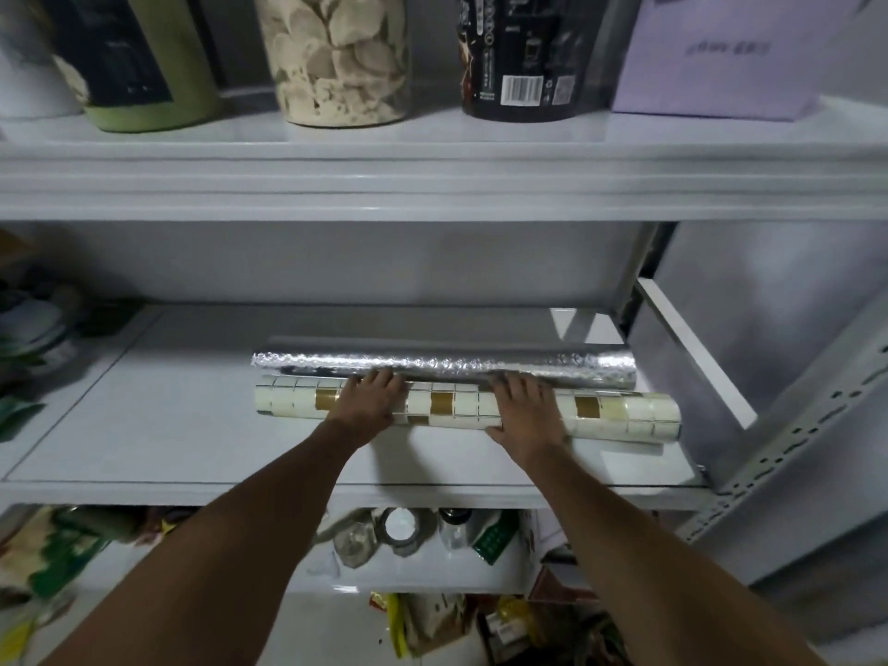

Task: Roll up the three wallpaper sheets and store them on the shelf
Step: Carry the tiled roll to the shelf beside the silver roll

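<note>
Two rolled wallpaper sheets lie side by side on the white middle shelf [144, 425]. The silver embossed roll [442, 365] is at the back. In front of it and touching it lies a cream and gold tile-pattern roll [624, 413]. My left hand [370, 401] grips the tile roll near its left part, fingers curled over its top. My right hand [526, 413] holds the same roll right of its middle, fingers over the top and thumb at the front. A third sheet is not in view.
The shelf above carries a green container [144, 64], a clear jar of pale chips [336, 55], a black canister [524, 55] and a lilac box [721, 55]. Bags sit at the middle shelf's left end [29, 329]. Jars and packets crowd the lower shelf [408, 535]. A metal upright [793, 425] stands at the right.
</note>
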